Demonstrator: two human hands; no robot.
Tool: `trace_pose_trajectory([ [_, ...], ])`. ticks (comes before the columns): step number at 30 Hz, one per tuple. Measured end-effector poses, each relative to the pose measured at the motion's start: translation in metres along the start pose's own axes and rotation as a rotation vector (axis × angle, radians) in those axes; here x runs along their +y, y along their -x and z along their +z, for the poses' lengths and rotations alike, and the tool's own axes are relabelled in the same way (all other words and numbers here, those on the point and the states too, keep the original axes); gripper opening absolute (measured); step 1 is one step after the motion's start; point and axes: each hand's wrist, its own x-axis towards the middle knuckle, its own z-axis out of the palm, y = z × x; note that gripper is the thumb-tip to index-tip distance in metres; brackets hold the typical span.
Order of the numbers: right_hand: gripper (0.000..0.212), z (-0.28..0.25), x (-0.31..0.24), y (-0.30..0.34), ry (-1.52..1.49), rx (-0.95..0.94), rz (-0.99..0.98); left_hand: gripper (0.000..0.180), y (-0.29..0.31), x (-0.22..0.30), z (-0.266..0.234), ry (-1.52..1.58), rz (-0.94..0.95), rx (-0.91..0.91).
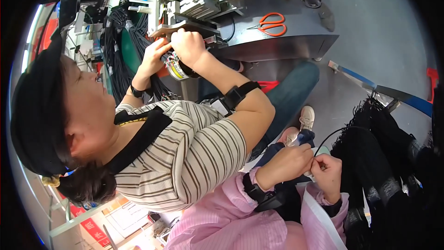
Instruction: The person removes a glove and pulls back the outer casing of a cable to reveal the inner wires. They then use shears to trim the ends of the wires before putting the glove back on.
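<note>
My left hand (pixel 287 164) and my right hand (pixel 328 175), in pink striped sleeves, meet low in the picture, fingertips nearly touching. Both are closed in a pinch at the end of a thin black cable (pixel 335 131). It rises between them and arcs right toward a large bundle of black cables (pixel 379 171). My fingers hide the cable's end. Something small and pale shows under the fingertips, too small to name.
A co-worker in a striped shirt (pixel 185 153) sits close on my left, hands at a metal fixture (pixel 194 4) with blue air tubes. Orange-handled scissors (pixel 273 24) lie on the grey machine table (pixel 296 41). More black cables (pixel 118 46) hang beyond the co-worker. A blue-edged bar (pixel 397 93) stands at right.
</note>
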Motion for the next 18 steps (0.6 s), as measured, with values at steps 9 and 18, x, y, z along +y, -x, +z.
trace_pose_trajectory([
  [9, 0.005, -0.01, -0.008, -0.002, -0.002, -0.051, -0.037, 0.014, -0.006, 0.004, -0.003, 0.045, 0.014, 0.005],
  [18, 0.008, -0.011, -0.009, -0.003, 0.001, -0.111, -0.103, 0.013, -0.004, 0.007, -0.01, 0.073, 0.006, -0.026],
])
